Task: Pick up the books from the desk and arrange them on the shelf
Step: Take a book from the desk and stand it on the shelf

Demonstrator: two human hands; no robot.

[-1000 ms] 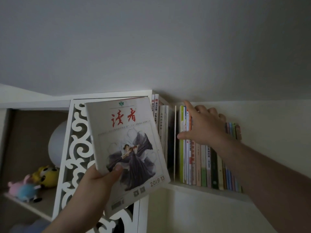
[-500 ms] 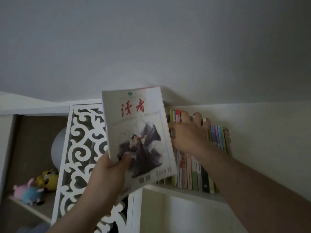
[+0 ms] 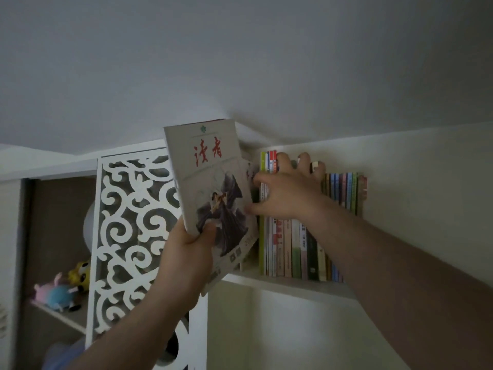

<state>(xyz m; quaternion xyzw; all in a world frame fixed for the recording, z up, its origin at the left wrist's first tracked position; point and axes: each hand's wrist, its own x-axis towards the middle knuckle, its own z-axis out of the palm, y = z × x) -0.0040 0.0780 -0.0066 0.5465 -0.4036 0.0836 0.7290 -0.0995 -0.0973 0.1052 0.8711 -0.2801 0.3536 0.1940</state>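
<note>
My left hand [image 3: 188,252] grips the lower left corner of a white magazine [image 3: 210,188] with red characters and a dark figure on its cover. It is held upright and slightly tilted at the left end of a row of standing books [image 3: 293,252] on the white shelf [image 3: 288,285]. My right hand [image 3: 286,190] lies spread over the tops and spines of those books, fingers hooked over their upper edges, thumb close to the magazine's right edge. The books left of the row are hidden behind the magazine.
A white carved lattice panel [image 3: 133,231] stands left of the shelf. Behind it an open compartment holds plush toys [image 3: 62,289] and a pale round object [image 3: 89,228]. The ceiling lies just above the books. Bare wall extends right of the row.
The magazine has moved right and up, from in front of the lattice to the row's left end. My right hand slid over the books and now presses on them.
</note>
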